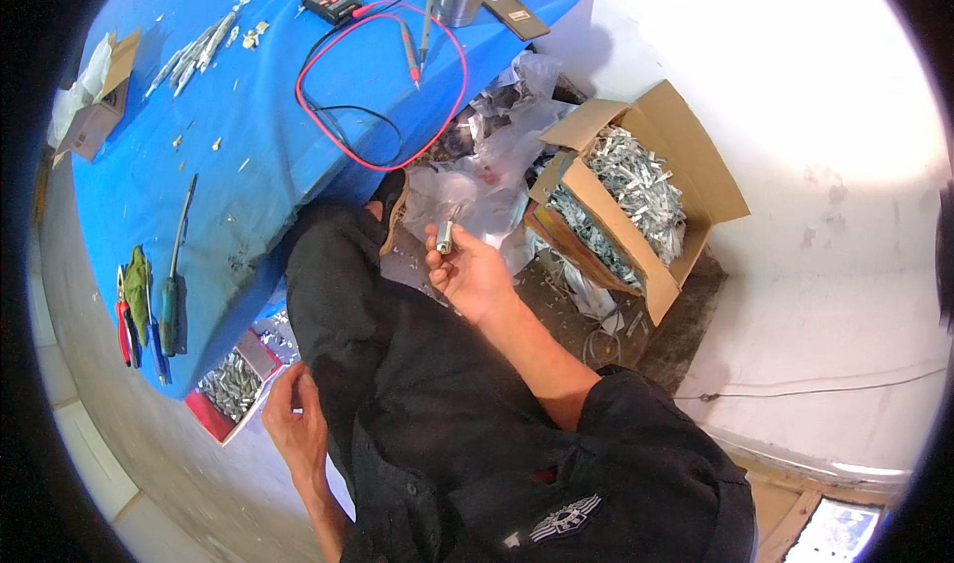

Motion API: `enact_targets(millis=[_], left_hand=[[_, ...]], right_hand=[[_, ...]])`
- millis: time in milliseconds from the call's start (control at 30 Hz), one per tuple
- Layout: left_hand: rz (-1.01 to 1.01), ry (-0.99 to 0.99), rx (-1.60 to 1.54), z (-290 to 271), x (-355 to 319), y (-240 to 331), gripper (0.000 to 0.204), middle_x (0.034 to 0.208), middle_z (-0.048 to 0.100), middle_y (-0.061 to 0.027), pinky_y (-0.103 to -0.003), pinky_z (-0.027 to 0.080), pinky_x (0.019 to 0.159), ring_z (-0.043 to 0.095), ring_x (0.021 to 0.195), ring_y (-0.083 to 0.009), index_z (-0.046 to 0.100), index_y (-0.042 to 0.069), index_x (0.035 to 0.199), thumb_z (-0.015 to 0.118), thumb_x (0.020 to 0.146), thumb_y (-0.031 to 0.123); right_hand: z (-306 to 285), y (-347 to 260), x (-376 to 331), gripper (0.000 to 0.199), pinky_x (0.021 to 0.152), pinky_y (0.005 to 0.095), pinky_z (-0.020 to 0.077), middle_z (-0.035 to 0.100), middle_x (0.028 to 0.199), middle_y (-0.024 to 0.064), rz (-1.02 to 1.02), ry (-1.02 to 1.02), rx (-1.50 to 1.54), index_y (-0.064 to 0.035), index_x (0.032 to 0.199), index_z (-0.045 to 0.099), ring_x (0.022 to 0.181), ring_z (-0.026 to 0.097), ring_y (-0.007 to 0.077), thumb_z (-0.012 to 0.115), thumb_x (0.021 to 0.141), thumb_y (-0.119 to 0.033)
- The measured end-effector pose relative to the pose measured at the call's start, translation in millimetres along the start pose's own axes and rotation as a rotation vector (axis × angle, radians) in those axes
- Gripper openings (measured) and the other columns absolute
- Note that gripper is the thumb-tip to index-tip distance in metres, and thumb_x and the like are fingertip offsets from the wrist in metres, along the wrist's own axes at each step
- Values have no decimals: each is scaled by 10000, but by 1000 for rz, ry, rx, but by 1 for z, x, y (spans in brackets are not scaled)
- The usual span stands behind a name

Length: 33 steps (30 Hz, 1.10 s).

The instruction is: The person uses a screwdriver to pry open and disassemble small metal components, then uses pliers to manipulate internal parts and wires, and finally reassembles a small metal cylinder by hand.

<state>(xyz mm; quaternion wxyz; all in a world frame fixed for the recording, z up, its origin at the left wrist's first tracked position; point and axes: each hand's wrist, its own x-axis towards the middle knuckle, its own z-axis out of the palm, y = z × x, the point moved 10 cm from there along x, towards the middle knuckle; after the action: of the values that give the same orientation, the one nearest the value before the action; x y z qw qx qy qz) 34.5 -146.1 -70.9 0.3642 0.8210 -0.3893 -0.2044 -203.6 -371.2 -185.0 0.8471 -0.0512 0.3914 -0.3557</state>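
My right hand is closed around a small silvery metal cylinder with a thin tip, held in the fingers above the littered floor, just right of my dark-trousered leg. Down beside my left thigh hangs my left hand, loosely curled with the fingers apart and nothing visible in it. Close to it, below the table edge, is a red-and-white box with many small metal pieces inside.
On the blue-covered table lie a screwdriver, red-handled pliers, a multimeter with red and black leads, and silvery strips. Cardboard boxes of metal strips stand right by the wall, near crumpled plastic.
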Motion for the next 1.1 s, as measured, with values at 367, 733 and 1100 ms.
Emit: enact_targets(millis=[367, 733, 1100], left_hand=[[-21, -68, -127, 11, 6, 35, 419, 1041, 757, -138, -336, 585, 736, 727, 856, -212, 700, 11, 1217, 827, 859, 186], [-109, 14, -224, -15, -13, 2, 280, 950, 764, -109, -290, 588, 736, 726, 829, -149, 694, -19, 1167, 747, 897, 32], [-882, 593, -901, -64, -92, -246, 487, 1056, 717, -119, -266, 516, 595, 642, 731, -141, 586, -25, 1237, 668, 996, 391]], right_hand=[[51, 41, -33, 369, 769, 315, 558, 697, 1059, 67, -17, -200, -414, -9, 1282, 643, 905, 688, 178, 554, 1080, -305], [116, 167, -61, 319, 833, 266, 545, 719, 1079, 81, 181, -599, -975, 52, 1241, 652, 941, 667, 117, 683, 991, -143], [136, 173, -56, 383, 716, 275, 555, 719, 1107, 135, 166, -582, -1197, 46, 1327, 594, 891, 716, 168, 612, 1032, -197]])
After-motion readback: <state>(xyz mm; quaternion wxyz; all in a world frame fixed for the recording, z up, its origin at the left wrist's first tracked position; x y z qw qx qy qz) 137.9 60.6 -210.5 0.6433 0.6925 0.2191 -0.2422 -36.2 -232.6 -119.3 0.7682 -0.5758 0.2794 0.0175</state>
